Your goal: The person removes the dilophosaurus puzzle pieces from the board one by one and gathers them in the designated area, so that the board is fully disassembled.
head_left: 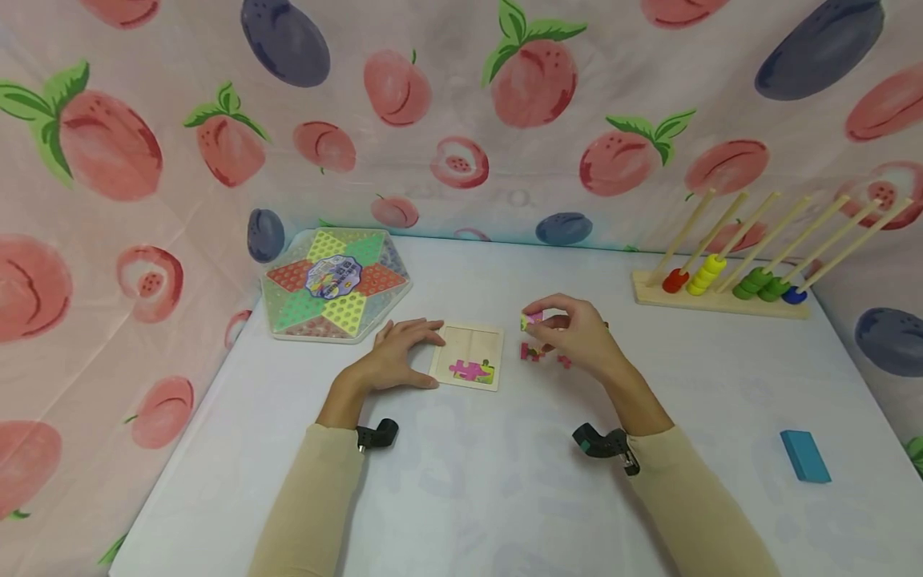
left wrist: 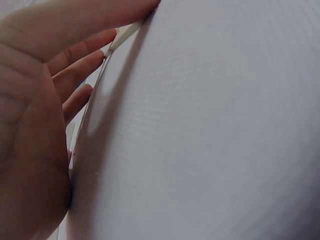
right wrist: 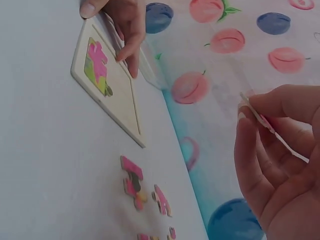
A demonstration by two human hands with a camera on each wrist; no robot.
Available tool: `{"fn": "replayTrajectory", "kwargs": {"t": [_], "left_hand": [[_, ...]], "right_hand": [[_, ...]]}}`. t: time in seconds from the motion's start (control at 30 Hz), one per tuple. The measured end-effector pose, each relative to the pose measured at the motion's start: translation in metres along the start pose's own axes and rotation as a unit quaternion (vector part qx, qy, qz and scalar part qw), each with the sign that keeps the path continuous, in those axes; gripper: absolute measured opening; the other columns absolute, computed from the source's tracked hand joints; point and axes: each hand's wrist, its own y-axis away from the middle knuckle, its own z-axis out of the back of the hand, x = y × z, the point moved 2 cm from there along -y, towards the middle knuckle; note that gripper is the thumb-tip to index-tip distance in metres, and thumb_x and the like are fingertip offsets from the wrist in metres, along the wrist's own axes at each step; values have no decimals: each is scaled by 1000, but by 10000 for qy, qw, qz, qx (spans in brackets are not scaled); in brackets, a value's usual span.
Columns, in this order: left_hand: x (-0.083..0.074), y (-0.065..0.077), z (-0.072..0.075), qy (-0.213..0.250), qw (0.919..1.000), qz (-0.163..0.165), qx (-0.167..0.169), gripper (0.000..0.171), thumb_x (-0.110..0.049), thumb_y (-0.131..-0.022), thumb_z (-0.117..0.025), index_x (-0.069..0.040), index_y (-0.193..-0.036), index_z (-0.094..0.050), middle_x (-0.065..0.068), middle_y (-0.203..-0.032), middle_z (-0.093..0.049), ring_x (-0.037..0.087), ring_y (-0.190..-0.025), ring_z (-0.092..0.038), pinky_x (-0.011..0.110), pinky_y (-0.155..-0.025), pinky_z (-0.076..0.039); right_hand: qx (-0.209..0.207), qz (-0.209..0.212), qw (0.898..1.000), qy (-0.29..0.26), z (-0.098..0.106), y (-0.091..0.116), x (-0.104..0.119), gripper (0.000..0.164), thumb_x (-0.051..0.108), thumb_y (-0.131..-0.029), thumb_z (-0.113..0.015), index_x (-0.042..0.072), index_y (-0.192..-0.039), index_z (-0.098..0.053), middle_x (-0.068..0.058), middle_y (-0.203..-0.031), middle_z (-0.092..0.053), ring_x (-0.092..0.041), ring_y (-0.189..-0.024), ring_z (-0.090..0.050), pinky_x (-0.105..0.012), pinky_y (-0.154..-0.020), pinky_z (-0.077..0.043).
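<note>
Thumb and index finger of my right hand point(head_left: 577, 332) pinch a pink and yellow-green jigsaw piece point(head_left: 532, 320) above the table, right of a square wooden puzzle tray point(head_left: 450, 344). It appears edge-on between the fingertips in the right wrist view. My left hand point(head_left: 389, 357) rests at the tray's left side, its thumb at the near corner and fingertips along the edge. Joined pink and green pieces point(head_left: 470, 370) lie inside the tray, toward its near right corner. Loose jigsaw pieces point(right wrist: 133, 182) lie on the table beneath the right hand, partly hidden by it in the head view.
A star-patterned checkers board point(head_left: 299, 308) lies at the back left. At the back right stands a wooden peg rack point(head_left: 721, 303) with coloured beads and tall slanting rods. A blue block point(head_left: 805, 457) lies at the right. Fruit-printed cloth point(head_left: 505, 176) hangs behind the white table.
</note>
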Motion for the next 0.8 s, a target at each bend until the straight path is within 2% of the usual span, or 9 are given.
{"fn": "replayTrajectory", "kwargs": {"t": [0.13,0.23,0.3,0.43,0.57,0.8], "left_hand": [[1,-1,0,-28,10000,38,14,61,-29,-74,-92,-23,-129,-65,-4,-165,-39,27,-159,-22,59,-129,6],[1,-1,0,0,10000,64,6,61,-29,-74,-91,-23,-128,-65,-5,-165,-40,26,-159,-22,58,-129,7],[1,-1,0,30,10000,75,4,61,-29,-74,-91,-23,-128,-65,-5,-165,-40,25,-160,-22,58,-129,7],[-1,0,0,62,9999,90,-1,61,-28,-73,-92,-23,-128,-66,-4,-165,-40,26,-159,-22,58,-129,7],[-3,1,0,35,10000,83,1,61,-28,-73,-92,-23,-129,-66,-3,-165,-40,27,-159,-23,59,-129,6],[-2,1,-1,41,9999,102,-5,61,-28,-74,-91,-23,-129,-66,-4,-165,-40,26,-159,-22,58,-129,7]], "right_hand": [[31,-347,9994,51,7,10,-6,36,22,-92,-76,9,-124,-67,-22,-114,-75,-34,-80,-75,-31,-62,-59],[42,-536,9985,103,9,19,-9,39,22,-90,-79,7,-124,-67,-21,-119,-74,-34,-82,-75,-29,-67,-61],[58,-609,9978,240,10,25,-13,39,23,-90,-79,8,-124,-68,-19,-130,-69,-33,-85,-76,-26,-68,-61],[134,-624,9970,440,8,36,-20,38,21,-90,-78,8,-125,-69,-18,-133,-66,-30,-84,-75,-26,-67,-61],[293,-593,9964,528,2,43,-28,36,16,-91,-77,6,-125,-69,-18,-119,-73,-24,-76,-74,-27,-66,-62],[275,-886,9941,557,-13,48,-38,29,13,-87,-80,5,-114,-73,-14,-110,-76,-16,-71,-73,-25,-68,-62]]}}
